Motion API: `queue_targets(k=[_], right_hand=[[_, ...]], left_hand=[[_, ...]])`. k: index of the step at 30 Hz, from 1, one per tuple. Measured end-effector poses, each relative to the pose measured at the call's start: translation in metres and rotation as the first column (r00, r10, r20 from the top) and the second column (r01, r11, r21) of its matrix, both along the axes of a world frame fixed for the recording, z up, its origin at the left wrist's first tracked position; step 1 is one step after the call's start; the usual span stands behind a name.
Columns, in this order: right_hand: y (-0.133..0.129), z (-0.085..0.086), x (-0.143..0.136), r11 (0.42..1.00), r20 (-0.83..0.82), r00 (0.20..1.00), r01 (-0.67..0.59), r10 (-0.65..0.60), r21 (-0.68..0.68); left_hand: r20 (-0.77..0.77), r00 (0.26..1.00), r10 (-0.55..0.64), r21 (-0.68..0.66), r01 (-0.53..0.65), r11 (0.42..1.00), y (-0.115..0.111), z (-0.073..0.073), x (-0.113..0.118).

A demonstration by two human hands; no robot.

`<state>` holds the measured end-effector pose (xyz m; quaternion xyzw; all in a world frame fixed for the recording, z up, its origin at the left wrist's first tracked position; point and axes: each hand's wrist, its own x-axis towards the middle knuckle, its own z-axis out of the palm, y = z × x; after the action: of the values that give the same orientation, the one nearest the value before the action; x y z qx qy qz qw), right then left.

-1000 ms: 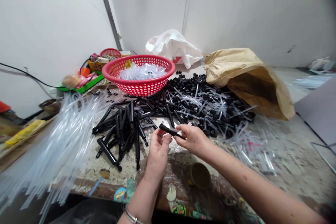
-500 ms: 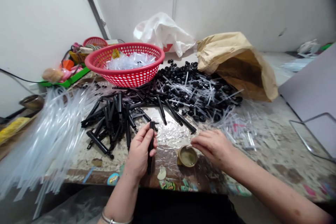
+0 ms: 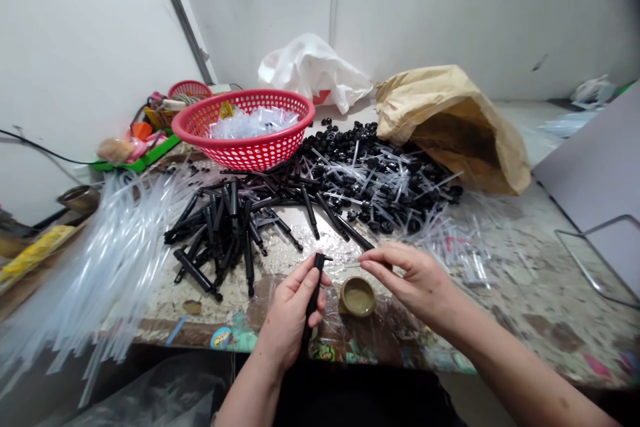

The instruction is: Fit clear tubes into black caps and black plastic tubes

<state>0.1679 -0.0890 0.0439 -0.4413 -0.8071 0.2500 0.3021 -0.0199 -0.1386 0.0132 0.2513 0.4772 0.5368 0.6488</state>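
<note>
My left hand [image 3: 295,307] is closed round a black tube [image 3: 313,297] with a small side nozzle near its top, held almost upright above the table's front edge. To its right, my right hand [image 3: 413,273] pinches a thin clear straw [image 3: 351,264] whose free end points left toward the nozzle; the two look apart. Just below the straw stands a small round cup [image 3: 358,297] with liquid in it. A heap of similar black tubes [image 3: 220,227] lies beyond my left hand.
A red basket [image 3: 250,147] of clear pieces stands behind the tubes. Black caps with straws [image 3: 380,173] are piled at centre right beside an open paper bag [image 3: 455,113]. Long clear tubes [image 3: 115,260] spread over the left edge. A grey panel [image 3: 600,180] stands right.
My left hand has moved right with the black tube. My right hand has lifted off the cup's rim, and the straw in its fingers now points toward the tube's nozzle.
</note>
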Motion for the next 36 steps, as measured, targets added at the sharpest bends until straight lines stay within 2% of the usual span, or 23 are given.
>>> queue_targets(k=[3, 11, 16, 19, 22, 29, 32, 36], right_hand=[[0.001, 0.006, -0.011, 0.998, -0.123, 0.992, 0.006, -0.015, -0.07], [0.003, 0.005, -0.022, 0.998, -0.165, 0.986, 0.024, -0.034, -0.064], [0.002, 0.006, -0.025, 0.999, -0.13, 0.991, 0.016, -0.022, -0.052], [0.001, 0.005, -0.028, 0.997, -0.035, 0.997, -0.064, 0.062, -0.049], [0.001, 0.001, -0.031, 0.991, 0.046, 0.99, -0.13, 0.132, -0.031], [-0.001, -0.013, -0.042, 0.981, 0.065, 0.979, -0.192, 0.194, -0.03], [-0.003, -0.013, -0.045, 0.985, 0.041, 0.984, -0.175, 0.175, -0.003], [-0.001, -0.006, -0.046, 0.99, 0.01, 0.99, -0.138, 0.138, 0.007]], left_hand=[[0.04, 0.999, 0.031, 0.011, -0.032, 0.999, -0.001, 0.005, 0.004], [0.118, 0.993, 0.027, 0.032, -0.031, 0.999, -0.005, 0.01, 0.004], [0.133, 0.991, 0.024, 0.014, -0.026, 1.0, -0.007, 0.011, 0.005], [0.105, 0.994, 0.018, 0.023, -0.02, 1.0, -0.008, 0.01, 0.004], [0.061, 0.998, 0.011, 0.032, -0.013, 0.999, -0.008, 0.006, 0.001], [-0.007, 0.999, -0.041, 0.028, 0.041, 0.999, -0.009, 0.009, -0.003], [-0.058, 0.998, -0.028, 0.016, 0.029, 0.999, -0.008, 0.012, -0.003], [-0.048, 0.998, 0.039, 0.018, -0.039, 0.999, -0.007, 0.01, -0.005]])
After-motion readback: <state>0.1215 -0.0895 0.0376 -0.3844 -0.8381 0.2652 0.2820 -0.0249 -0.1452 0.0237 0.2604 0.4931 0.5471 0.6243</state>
